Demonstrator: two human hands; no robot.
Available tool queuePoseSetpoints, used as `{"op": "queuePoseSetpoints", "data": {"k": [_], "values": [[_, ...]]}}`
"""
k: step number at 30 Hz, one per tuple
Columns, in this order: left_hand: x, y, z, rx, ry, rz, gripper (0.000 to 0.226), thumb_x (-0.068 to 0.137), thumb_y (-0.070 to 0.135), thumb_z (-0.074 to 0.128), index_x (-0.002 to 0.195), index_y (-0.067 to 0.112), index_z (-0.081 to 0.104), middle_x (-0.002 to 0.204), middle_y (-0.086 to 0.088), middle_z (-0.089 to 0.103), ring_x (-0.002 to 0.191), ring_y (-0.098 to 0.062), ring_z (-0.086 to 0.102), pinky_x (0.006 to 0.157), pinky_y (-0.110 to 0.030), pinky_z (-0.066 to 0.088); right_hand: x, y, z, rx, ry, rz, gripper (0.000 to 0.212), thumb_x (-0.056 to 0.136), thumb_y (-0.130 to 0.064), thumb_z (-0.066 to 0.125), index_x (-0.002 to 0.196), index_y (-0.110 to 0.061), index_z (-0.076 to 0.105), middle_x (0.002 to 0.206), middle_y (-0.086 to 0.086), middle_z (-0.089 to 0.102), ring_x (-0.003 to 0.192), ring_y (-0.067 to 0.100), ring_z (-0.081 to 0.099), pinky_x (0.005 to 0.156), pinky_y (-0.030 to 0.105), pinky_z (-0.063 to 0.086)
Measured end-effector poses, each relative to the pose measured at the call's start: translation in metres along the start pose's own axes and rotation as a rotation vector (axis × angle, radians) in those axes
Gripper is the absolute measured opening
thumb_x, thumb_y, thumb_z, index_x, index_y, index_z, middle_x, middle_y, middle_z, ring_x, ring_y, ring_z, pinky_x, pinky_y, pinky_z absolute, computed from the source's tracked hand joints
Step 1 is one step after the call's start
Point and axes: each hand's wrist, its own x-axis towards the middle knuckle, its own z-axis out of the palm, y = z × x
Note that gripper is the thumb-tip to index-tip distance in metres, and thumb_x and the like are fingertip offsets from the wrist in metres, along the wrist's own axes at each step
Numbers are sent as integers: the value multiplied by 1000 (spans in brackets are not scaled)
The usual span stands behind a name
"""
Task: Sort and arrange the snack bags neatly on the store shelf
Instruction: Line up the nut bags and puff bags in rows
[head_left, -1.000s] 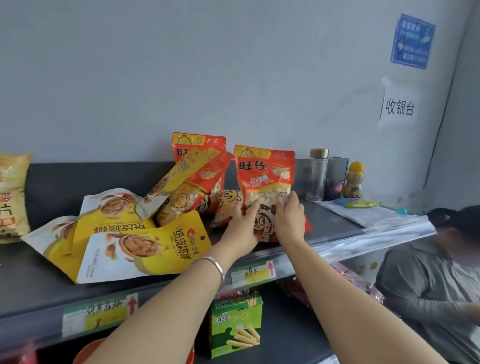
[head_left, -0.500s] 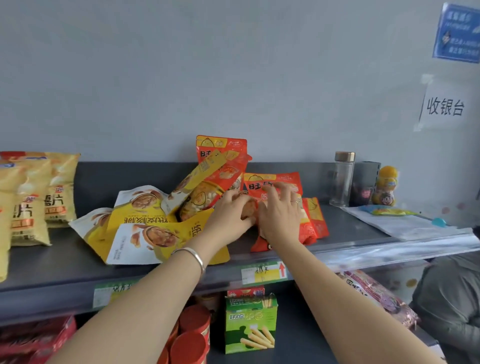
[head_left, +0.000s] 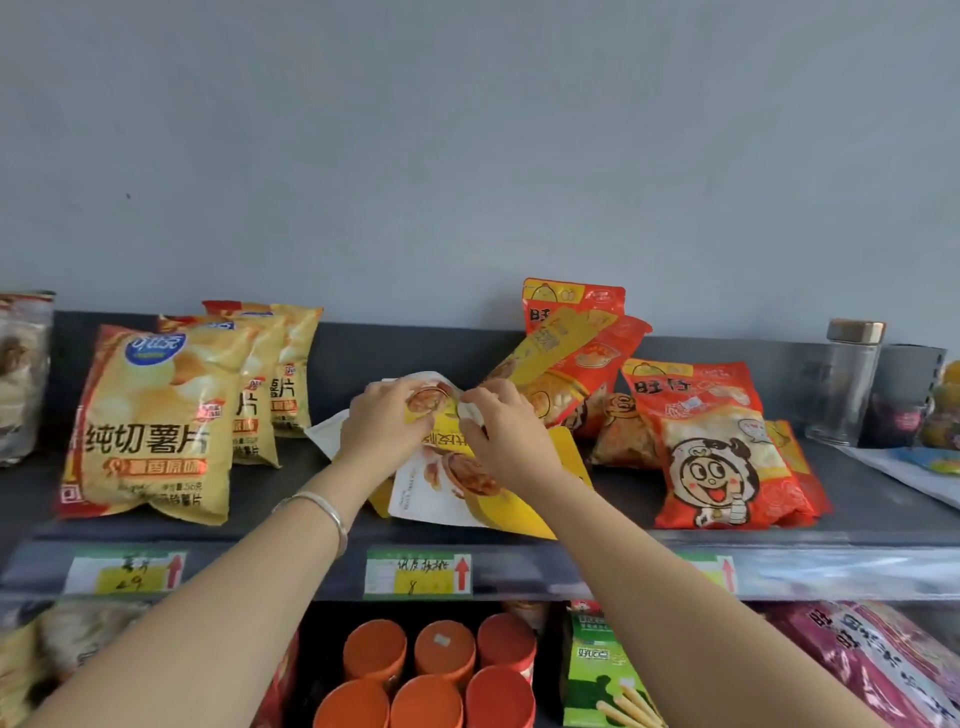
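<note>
The yellow-and-white flat foil walnut bags lie piled on the dark grey metal shelf under both sets of fingers, long axis running front to back, print upside down. Both forearms reach forward, palms down. The left hand curls its fingers over the far bag. The right hand pinches its white corner, just beside the left fingertips.

Thin silver bangle on left wrist, plain, probably metal. Left forearm, right forearm bare to frame edge.
</note>
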Motion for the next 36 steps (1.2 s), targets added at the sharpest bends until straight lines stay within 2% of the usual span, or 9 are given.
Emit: {"op": "queuePoseSetpoints", "data": {"k": [5, 8, 11, 13, 17, 22, 28, 32, 36], "values": [[13, -47, 3, -126, -67, -282, 61, 84, 39, 63, 139, 25, 40, 138, -13, 38, 125, -34, 41, 99, -42, 42, 20, -14, 21, -17, -154, 84, 42, 98, -31, 50, 137, -15, 49, 142, 10, 43, 125, 29, 47, 99, 38, 46], [16, -58, 7, -181, -140, -342, 60, 87, 37, 62, 140, 24, 38, 139, -16, 35, 124, -36, 42, 102, -39, 39, 26, -18, 29, -36, -192, 98, 42, 98, -30, 49, 138, -17, 47, 143, 10, 43, 123, 28, 51, 98, 38, 48], [21, -66, 12, -229, -188, -310, 57, 85, 38, 62, 136, 22, 44, 136, -14, 42, 120, -33, 45, 99, -42, 42, 29, -21, 34, -55, -249, 149, 41, 100, -31, 46, 139, -19, 48, 144, 8, 43, 120, 28, 54, 94, 37, 49], [25, -67, 15, -243, -204, -265, 53, 84, 37, 62, 132, 22, 47, 132, -13, 46, 118, -32, 47, 98, -44, 43, 29, -23, 36, -81, -180, 206, 34, 99, -31, 45, 130, -18, 55, 133, 7, 51, 109, 27, 59, 83, 37, 53], [32, -61, 18, -212, -196, -221, 64, 86, 36, 63, 142, 26, 34, 137, -12, 35, 126, -34, 38, 103, -47, 37, 29, -18, 32, -49, 131, 429, 21, 98, -29, 45, 103, -13, 56, 105, 5, 60, 87, 23, 59, 64, 34, 49], [37, -58, 21, -62, -231, -234, 71, 85, 48, 60, 145, 30, 26, 151, -8, 18, 140, -33, 17, 108, -58, 23, 30, -7, 24, 203, 296, 698, 33, 94, -32, 57, 113, -8, 46, 117, 11, 53, 101, 29, 55, 73, 37, 47], [51, -64, 20, 158, -319, -145, 68, 90, 57, 46, 148, 36, 17, 158, -5, 7, 146, -31, -3, 112, -62, 11, 44, -9, 27, 424, 335, 819, 51, 94, -28, 61, 131, -2, 37, 125, 16, 54, 111, 32, 56, 89, 44, 53], [62, -68, 18, 130, -399, -71, 68, 92, 56, 44, 149, 34, 14, 159, -3, 6, 146, -32, -2, 114, -59, 6, 58, -4, 31, 621, 424, 954, 54, 93, -27, 62, 135, -5, 38, 130, 16, 50, 116, 33, 52, 94, 46, 52], [81, -64, 24, 108, -390, -17, 71, 90, 57, 46, 150, 35, 13, 157, -6, 12, 145, -33, 6, 114, -57, 10, 69, 9, 37, 756, 491, 999, 40, 94, -19, 59, 129, -12, 41, 132, 10, 47, 112, 28, 52, 91, 42, 53]]}}
